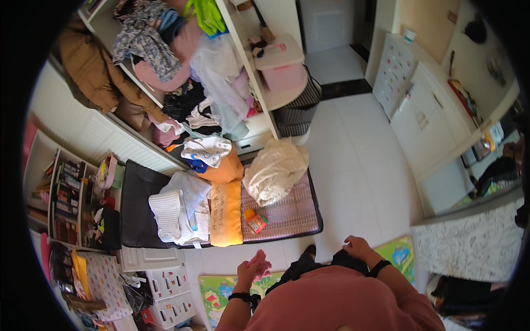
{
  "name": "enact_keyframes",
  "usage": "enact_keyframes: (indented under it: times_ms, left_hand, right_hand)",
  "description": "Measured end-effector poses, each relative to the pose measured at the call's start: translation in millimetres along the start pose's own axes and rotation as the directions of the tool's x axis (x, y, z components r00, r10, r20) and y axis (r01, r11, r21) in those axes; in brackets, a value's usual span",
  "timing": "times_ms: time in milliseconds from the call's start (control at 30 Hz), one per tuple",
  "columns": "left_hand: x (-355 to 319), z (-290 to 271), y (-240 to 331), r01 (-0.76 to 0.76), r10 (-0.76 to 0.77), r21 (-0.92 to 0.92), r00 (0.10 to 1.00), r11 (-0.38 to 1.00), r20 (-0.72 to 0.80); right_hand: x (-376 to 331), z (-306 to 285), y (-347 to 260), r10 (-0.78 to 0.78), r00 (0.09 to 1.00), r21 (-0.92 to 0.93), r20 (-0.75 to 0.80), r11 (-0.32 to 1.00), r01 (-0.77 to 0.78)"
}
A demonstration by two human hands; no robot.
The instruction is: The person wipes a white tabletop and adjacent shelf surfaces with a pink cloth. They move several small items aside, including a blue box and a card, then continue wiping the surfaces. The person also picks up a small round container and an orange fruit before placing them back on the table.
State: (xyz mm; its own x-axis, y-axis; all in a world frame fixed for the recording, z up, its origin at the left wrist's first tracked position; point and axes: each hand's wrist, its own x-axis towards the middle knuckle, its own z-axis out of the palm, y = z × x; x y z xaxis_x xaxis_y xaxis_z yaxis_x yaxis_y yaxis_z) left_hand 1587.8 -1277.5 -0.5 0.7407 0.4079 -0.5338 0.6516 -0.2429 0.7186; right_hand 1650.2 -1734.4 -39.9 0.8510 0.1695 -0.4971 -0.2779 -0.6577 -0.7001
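A crumpled pink cloth point(263, 265) is gripped in my left hand point(248, 271), low in the view in front of my body. My right hand point(359, 247) hangs to the right with loosely parted fingers and holds nothing. Ahead of both hands lies a dark-edged padded folding bed point(301, 218). On it rest a yellow-orange pillow point(226, 220) with writing, a bunched cream cloth point(274, 172), and a small red and green packet point(257, 224). White and pale blue folded fabrics point(176, 212) are heaped to the left of the pillow.
Behind the bed stands an open wardrobe point(234, 33) stuffed with clothes. A brown padded jacket point(88, 66) hangs at its left. A bookshelf point(55, 193) and white drawers point(170, 284) line the left side. White cabinets point(422, 121) stand at the right. A patterned mat point(398, 256) lies underfoot.
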Motion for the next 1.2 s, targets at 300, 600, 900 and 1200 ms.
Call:
enact_keyframes:
  times_ms: [300,600,900,1200]
  left_hand:
    - [-44,155,181,0.005,0.071,-0.415,0.984,0.910,0.165]
    - [-110,337,354,-0.012,0.237,-0.675,0.941,0.738,0.243]
    - [-91,316,356,-0.192,0.074,-0.673,0.977,0.714,-0.200]
    - [37,264,463,-0.469,0.384,-0.800,0.863,0.374,-0.327]
  right_hand:
    - [78,-143,-23,-0.272,0.881,0.239,0.386,0.952,0.189]
    - [110,-315,-123,-0.709,0.436,0.542,0.554,0.705,0.458]
    - [203,-282,-181,-0.578,0.424,0.438,0.697,0.812,0.386]
    - [272,-317,-352,-0.760,0.138,0.446,0.635,0.507,0.738]
